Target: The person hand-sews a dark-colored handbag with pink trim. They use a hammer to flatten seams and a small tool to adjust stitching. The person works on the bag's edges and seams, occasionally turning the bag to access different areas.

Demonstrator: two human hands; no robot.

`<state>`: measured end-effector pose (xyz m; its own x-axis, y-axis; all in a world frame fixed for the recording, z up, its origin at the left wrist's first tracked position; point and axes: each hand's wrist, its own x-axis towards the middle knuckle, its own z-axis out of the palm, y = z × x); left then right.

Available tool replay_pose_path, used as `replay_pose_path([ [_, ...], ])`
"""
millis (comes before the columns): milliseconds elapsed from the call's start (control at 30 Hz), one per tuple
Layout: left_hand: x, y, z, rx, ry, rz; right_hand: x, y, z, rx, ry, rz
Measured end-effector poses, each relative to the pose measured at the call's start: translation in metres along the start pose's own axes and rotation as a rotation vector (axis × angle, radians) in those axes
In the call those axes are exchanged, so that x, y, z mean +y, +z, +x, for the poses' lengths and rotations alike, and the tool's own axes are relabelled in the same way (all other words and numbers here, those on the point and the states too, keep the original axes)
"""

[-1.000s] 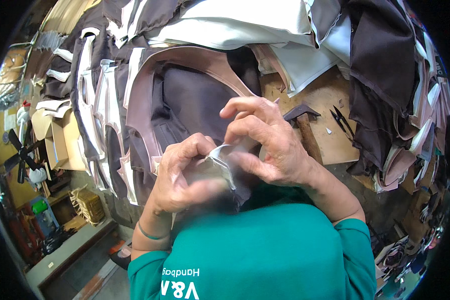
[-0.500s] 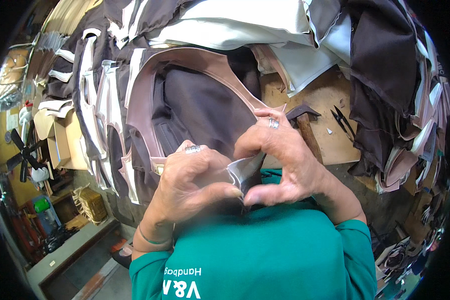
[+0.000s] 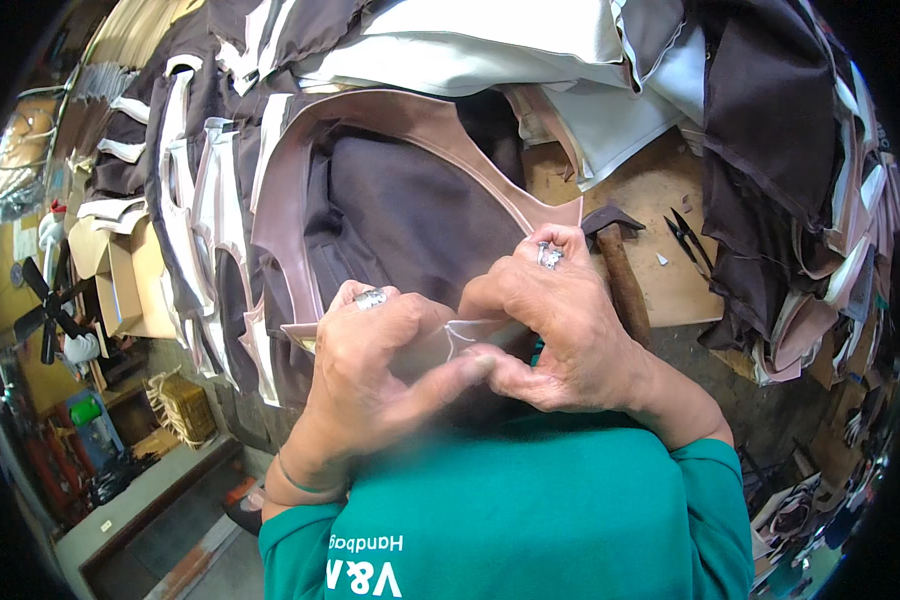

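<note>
Pinkish-brown leather, a small folded piece (image 3: pixel 465 340), sits pinched between both hands close to the person's chest, above the teal shirt (image 3: pixel 530 510). The left hand (image 3: pixel 380 370) has its grip clenched on the piece's left part, thumb reaching to the fold; the right hand (image 3: pixel 555 320) grasps the right part. Beyond lies a curved leather panel (image 3: pixel 300 190) over dark fabric (image 3: pixel 410 210). A hammer (image 3: pixel 620 275) rests on the wooden table (image 3: pixel 660 190), just beside the right hand, with snips (image 3: pixel 692 238) farther right.
</note>
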<state>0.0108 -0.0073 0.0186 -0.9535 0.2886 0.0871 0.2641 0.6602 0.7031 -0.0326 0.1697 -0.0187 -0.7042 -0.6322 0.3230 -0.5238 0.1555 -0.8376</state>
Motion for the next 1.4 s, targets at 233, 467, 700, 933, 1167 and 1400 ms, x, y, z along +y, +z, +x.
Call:
replay_pose_path([
  [233,-0.005,-0.004,-0.005,-0.07,-0.085,-0.128,0.003,-0.006,0.004,-0.077,-0.006,0.082],
  [467,-0.012,-0.005,-0.003,-0.131,-0.067,-0.358,0.008,-0.006,0.006,-0.147,0.058,0.201],
  [700,-0.015,0.003,-0.003,-0.079,-0.056,-0.345,0.009,-0.005,0.007,-0.122,0.09,0.271],
  [933,-0.014,0.004,-0.001,-0.067,-0.087,-0.446,0.007,-0.001,0.006,-0.07,0.087,0.283],
  [1167,-0.015,0.006,0.001,-0.062,-0.182,-0.531,0.009,0.001,0.007,-0.057,0.177,0.37],
  [1400,-0.021,-0.017,0.002,-0.308,-0.429,-0.617,0.013,-0.004,0.012,-0.13,0.23,0.477],
])
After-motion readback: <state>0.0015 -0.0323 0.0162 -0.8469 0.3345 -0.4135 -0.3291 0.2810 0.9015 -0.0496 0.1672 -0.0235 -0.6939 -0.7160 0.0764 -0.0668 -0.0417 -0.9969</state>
